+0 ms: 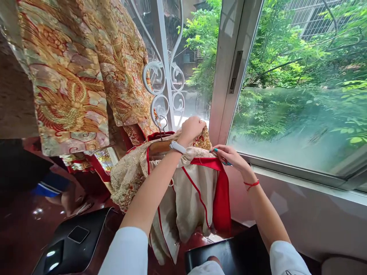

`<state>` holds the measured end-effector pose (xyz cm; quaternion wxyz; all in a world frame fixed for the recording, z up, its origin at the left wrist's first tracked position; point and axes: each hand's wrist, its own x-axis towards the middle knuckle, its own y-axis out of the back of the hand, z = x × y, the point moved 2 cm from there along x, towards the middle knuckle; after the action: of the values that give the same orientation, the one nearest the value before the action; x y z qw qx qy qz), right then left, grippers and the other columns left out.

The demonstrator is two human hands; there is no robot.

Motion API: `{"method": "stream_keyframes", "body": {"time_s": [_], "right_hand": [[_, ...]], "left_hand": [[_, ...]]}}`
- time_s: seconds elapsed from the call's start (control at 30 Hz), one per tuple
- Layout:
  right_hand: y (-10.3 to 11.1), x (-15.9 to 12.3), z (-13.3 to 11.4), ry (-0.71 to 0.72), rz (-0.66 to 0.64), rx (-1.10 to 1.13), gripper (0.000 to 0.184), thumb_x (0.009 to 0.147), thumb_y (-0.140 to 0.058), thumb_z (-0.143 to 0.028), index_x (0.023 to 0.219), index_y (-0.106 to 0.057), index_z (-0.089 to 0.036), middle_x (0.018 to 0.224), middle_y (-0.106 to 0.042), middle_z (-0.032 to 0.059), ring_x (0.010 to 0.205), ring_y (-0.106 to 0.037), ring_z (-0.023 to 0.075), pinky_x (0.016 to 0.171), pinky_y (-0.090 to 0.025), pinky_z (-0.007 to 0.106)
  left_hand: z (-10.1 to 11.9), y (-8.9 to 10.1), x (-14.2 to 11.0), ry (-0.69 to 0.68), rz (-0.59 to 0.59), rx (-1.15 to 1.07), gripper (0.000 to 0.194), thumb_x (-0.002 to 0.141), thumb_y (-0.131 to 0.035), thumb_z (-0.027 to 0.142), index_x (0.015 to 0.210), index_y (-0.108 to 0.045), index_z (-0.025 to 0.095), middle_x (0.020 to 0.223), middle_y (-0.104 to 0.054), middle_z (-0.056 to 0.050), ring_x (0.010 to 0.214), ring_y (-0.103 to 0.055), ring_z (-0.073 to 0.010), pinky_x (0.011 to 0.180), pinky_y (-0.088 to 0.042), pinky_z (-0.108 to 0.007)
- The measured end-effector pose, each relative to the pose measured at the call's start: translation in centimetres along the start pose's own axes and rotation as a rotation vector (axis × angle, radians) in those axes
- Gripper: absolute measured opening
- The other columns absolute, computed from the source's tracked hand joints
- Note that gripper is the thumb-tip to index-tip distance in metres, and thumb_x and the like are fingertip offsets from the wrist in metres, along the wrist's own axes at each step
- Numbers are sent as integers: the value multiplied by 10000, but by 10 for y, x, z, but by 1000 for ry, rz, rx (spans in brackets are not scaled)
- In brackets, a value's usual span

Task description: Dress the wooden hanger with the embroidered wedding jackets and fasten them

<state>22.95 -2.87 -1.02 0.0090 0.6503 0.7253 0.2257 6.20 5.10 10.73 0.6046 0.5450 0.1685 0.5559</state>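
Hands [192, 128] [228, 154] on one garment [183, 191]

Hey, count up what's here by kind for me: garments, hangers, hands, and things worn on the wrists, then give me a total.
Garments: 2, the gold robe hung up high and the cream robe with red trim
Hangers: 1, wooden hanger
Hands: 2, left hand, right hand
Wrist items: 2, white band, red string
Total: 7

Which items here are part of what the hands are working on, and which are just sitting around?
In hand:
left hand gripping the embroidered garment
right hand on its red trim
wooden hanger

Lying about:
hanging brocade robe
black chair
window grille
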Motion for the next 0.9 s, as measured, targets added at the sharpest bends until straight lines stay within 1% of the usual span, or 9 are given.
{"method": "stream_keyframes", "body": {"time_s": [0.07, 0.13, 0.23, 0.33, 0.5, 0.57, 0.73, 0.8, 0.9], "right_hand": [[11, 13, 1, -5, 2, -28, 417, 813, -649, -550, 963, -700, -164, 506, -434, -65, 469, -330, 89, 450, -249, 237], [18, 31, 5, 9, 20, -33, 426, 765, -703, -518, 978, -724, -150, 562, -521, -39, 504, -367, 87, 468, -270, 235], [17, 58, 17, 10, -18, 45, 420, 733, -728, -477, 991, -748, -147, 709, -657, 21, 593, -483, 114, 517, -353, 244], [12, 80, 31, 37, -33, 59, 364, 662, -781, -414, 918, -743, -158, 852, -718, 54, 732, -579, 150, 609, -430, 253], [-3, 101, 46, -62, -319, -57, 344, 610, -800, -455, 733, -685, -155, 687, -669, -1, 625, -537, 125, 586, -411, 249], [-9, 101, 46, -54, -348, -82, 349, 590, -815, -453, 701, -673, -153, 654, -662, -1, 626, -545, 141, 597, -420, 263], [-18, 83, 41, 102, -151, -35, 298, 724, -706, -456, 823, -679, -177, 783, -696, 25, 773, -601, 209, 681, -470, 310], [-17, 75, 42, 133, -4, -40, 254, 760, -636, -417, 877, -645, -191, 819, -679, 20, 802, -597, 204, 704, -466, 306], [-11, 66, 48, 124, 249, -112, 160, 779, -549, -375, 800, -512, -220, 728, -572, -14, 703, -525, 161, 657, -415, 281]], "left_hand": [[2, -1, 8, -2, 12, 36, 200, 870, -507, 265, 782, -665, 178, 789, -692, -105, 808, -647, -230, 668, -394, -297], [2, -2, 13, 7, 5, 49, 186, 864, -516, 254, 822, -676, 171, 831, -708, -119, 846, -665, -241, 677, -405, -297], [0, -5, 16, 30, 12, 54, 189, 867, -517, 249, 851, -688, 168, 875, -724, -132, 881, -685, -253, 690, -425, -299], [0, -10, 13, 28, 43, 88, 217, 889, -498, 235, 889, -704, 167, 913, -734, -145, 928, -699, -274, 731, -454, -314], [9, -21, 6, 5, 79, 188, 315, 934, -433, 217, 1034, -714, 118, 1001, -733, -187, 997, -701, -295, 784, -494, -337], [13, -25, 3, 3, 67, 223, 341, 945, -410, 199, 1076, -710, 104, 1028, -730, -192, 1018, -698, -285, 798, -500, -329], [12, -26, 1, -2, 70, 239, 363, 974, -378, 197, 1088, -705, 89, 1029, -724, -200, 1024, -695, -292, 812, -505, -344], [9, -24, 1, -10, 78, 226, 368, 990, -368, 218, 1071, -705, 95, 1016, -724, -193, 1009, -697, -291, 815, -502, -348], [2, -21, 1, -14, 84, 212, 376, 1007, -350, 247, 1051, -698, 113, 1013, -722, -182, 993, -692, -281, 818, -491, -345]]}}
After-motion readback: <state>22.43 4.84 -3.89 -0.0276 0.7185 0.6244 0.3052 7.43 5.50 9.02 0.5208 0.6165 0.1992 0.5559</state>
